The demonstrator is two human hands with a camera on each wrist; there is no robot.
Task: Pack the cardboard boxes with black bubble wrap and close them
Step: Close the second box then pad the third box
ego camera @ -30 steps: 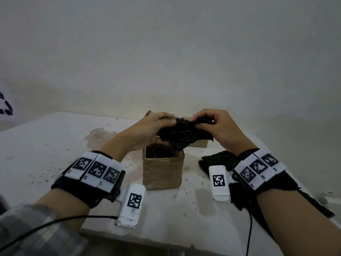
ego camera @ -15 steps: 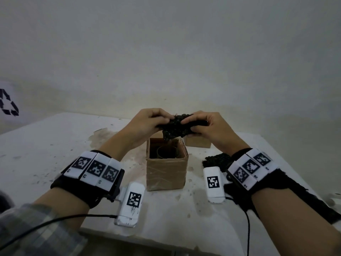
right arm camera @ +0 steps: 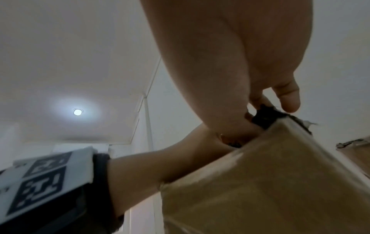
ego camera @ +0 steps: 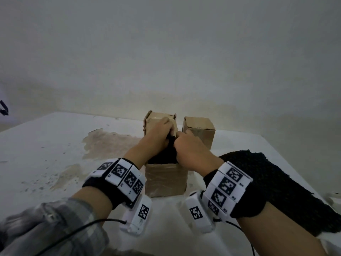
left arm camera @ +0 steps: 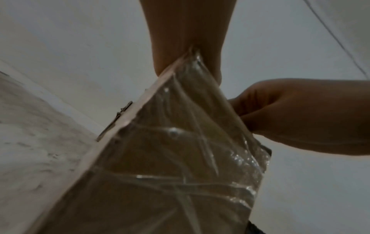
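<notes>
A small taped cardboard box stands open in front of me on the white table. A wad of black bubble wrap sits in its mouth. My left hand and right hand both grip the wad from above, knuckles nearly touching, fingers curled into it. The right wrist view shows the wrap pinched by the fingertips at the box rim. In the left wrist view, the taped box wall fills the frame and hides the wrap.
Two more cardboard boxes stand behind: one partly hidden by my left hand, one closed to its right. A large sheet of black bubble wrap lies at the right under my forearm. The table's near edge runs below my wrists.
Both hands have come down with the wad, from just above the open box into its mouth. The wad is more crumpled. My head has moved closer, so the back boxes show.
</notes>
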